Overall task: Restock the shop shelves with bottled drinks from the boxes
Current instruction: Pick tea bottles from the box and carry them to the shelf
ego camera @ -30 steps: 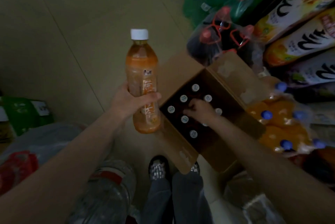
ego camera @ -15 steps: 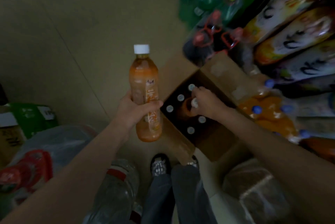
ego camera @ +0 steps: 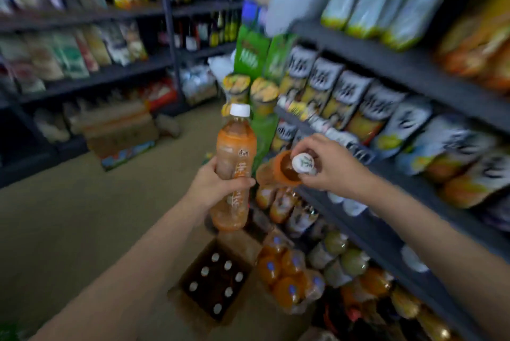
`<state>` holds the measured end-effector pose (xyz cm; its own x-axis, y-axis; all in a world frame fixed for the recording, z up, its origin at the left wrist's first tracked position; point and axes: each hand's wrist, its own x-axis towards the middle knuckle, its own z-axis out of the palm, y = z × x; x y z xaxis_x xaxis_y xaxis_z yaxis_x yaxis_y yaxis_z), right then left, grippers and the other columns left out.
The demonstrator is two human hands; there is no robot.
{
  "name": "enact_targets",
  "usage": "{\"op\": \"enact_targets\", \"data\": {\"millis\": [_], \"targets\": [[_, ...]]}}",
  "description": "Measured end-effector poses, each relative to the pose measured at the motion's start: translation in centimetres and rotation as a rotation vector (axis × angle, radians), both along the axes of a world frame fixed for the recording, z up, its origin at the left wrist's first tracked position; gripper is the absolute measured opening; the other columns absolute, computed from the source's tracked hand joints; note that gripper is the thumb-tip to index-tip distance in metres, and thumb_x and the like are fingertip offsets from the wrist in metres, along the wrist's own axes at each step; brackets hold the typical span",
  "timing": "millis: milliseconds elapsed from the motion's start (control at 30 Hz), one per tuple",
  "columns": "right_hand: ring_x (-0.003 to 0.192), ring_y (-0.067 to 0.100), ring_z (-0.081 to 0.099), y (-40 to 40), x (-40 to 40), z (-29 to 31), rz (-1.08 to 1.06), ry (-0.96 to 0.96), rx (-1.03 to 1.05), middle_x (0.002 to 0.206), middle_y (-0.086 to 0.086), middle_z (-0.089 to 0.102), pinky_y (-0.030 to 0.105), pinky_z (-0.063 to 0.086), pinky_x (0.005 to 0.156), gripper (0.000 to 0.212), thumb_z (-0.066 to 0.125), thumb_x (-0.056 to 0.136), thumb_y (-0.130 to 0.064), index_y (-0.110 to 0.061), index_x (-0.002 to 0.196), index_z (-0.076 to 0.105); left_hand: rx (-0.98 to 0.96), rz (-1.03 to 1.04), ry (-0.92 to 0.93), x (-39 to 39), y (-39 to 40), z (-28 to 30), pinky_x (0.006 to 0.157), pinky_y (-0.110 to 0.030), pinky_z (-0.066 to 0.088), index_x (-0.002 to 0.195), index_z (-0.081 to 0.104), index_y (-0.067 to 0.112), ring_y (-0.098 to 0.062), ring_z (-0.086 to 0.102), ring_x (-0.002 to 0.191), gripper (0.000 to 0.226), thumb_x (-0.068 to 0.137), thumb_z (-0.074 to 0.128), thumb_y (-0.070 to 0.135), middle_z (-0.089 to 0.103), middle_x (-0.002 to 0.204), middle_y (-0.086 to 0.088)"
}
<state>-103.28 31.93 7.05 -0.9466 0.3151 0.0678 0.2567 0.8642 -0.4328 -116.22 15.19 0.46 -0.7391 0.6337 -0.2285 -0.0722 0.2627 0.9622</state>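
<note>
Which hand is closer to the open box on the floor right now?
Left. The left hand grips a bottle almost directly above the open box; the right hand holds another bottle higher, toward the shelf.

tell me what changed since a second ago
The right hand took a second bottle by its cap out of the box and lifted it toward the shelf. The view swung up from the floor to the shelves. The left hand keeps its grip on the first bottle, upright.
</note>
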Motion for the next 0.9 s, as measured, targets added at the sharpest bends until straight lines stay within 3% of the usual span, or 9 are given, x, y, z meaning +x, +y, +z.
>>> {"op": "enact_targets", "data": {"millis": [133,200,333,400,500,600,700,767,900], "targets": [[0.081,0.019,0.061,1.5,13.2,9.0,-0.231,0.239,-0.001,0.081,0.005,0.064,0.035,0.045,0.072,0.02,0.076,0.067,-0.014,-0.013,0.084,0.065,0.135,-0.082,0.046,9.9,2.8,8.1,0.064,-0.016,0.046,0.105,0.058,0.02,-0.004,0.059,0.079,0.044,0.067,0.081,0.017,0.064,0.089,0.009],[0.068,0.017,0.057,2.3,20.2,13.1,-0.374,0.346,0.001,0.07,0.012,0.065,0.036,0.044,0.061,0.021,0.076,0.07,-0.022,-0.005,0.074,0.065,0.189,-0.134,0.021,15.8,4.7,11.1,0.072,-0.025,0.047,0.105,0.059,0.022,-0.011,0.061,0.089,0.047,0.064,0.082,0.024,0.065,0.097,0.007],[0.074,0.025,0.057,2.9,32.4,18.4,-0.608,0.333,0.3,0.07,0.005,0.054,0.033,0.034,0.058,0.036,0.064,0.08,-0.043,-0.009,0.072,0.056,0.211,-0.277,0.008,27.3,8.4,15.4,0.091,-0.04,0.048,0.109,0.061,0.021,-0.02,0.063,0.098,0.073,0.043,0.081,0.045,0.068,0.107,-0.001],[0.086,0.025,0.058,2.9,37.4,19.3,-0.613,0.212,0.521,0.08,0.003,0.05,0.033,0.035,0.061,0.037,0.056,0.085,-0.049,-0.012,0.081,0.052,0.186,-0.381,0.061,31.8,10.5,17.0,0.088,-0.036,0.049,0.115,0.058,0.02,-0.02,0.061,0.099,0.074,0.049,0.081,0.044,0.066,0.108,0.0],[0.091,0.02,0.057,3.3,44.1,20.6,-0.659,0.1,0.697,0.084,-0.002,0.041,0.028,0.031,0.054,0.039,0.044,0.09,-0.055,-0.016,0.084,0.041,0.18,-0.532,0.164,37.4,13.3,19.2,0.066,-0.019,0.045,0.104,0.055,0.026,-0.009,0.059,0.085,0.045,0.067,0.079,0.029,0.062,0.095,0.009],[0.084,0.025,0.058,4.7,49.8,21.4,-0.845,0.144,0.591,0.073,-0.004,0.038,0.029,0.033,0.058,0.042,0.046,0.089,-0.055,-0.019,0.073,0.033,0.201,-0.63,0.226,41.0,15.5,20.1,0.062,-0.018,0.044,0.089,0.056,0.029,-0.012,0.061,0.084,0.031,0.069,0.08,0.025,0.063,0.085,0.012],[0.074,0.021,0.054,5.5,54.1,20.8,-1.001,0.353,0.267,0.068,-0.006,0.045,0.03,0.038,0.058,0.035,0.052,0.09,-0.045,-0.012,0.084,0.043,0.21,-0.728,0.282,43.7,17.6,21.3,0.068,-0.022,0.045,0.097,0.057,0.03,-0.012,0.062,0.091,0.059,0.048,0.086,0.046,0.063,0.09,0.015],[0.083,0.025,0.059,5.8,56.2,20.5,-1.078,0.453,0.136,0.082,0.002,0.056,0.032,0.043,0.065,0.033,0.051,0.092,-0.039,-0.007,0.095,0.047,0.243,-0.768,0.295,45.4,18.9,21.7,0.064,-0.017,0.043,0.096,0.057,0.034,-0.006,0.061,0.087,0.073,0.031,0.085,0.055,0.062,0.087,0.021],[0.092,0.03,0.06,6.8,60.5,21.7,-1.221,0.525,0.188,0.093,0.009,0.057,0.035,0.043,0.067,0.038,0.048,0.094,-0.039,-0.002,0.105,0.047,0.31,-0.833,0.342,49.0,21.1,22.4,0.064,-0.012,0.041,0.109,0.051,0.027,-0.001,0.057,0.086,0.058,0.062,0.084,0.02,0.059,0.092,0.018]]}}
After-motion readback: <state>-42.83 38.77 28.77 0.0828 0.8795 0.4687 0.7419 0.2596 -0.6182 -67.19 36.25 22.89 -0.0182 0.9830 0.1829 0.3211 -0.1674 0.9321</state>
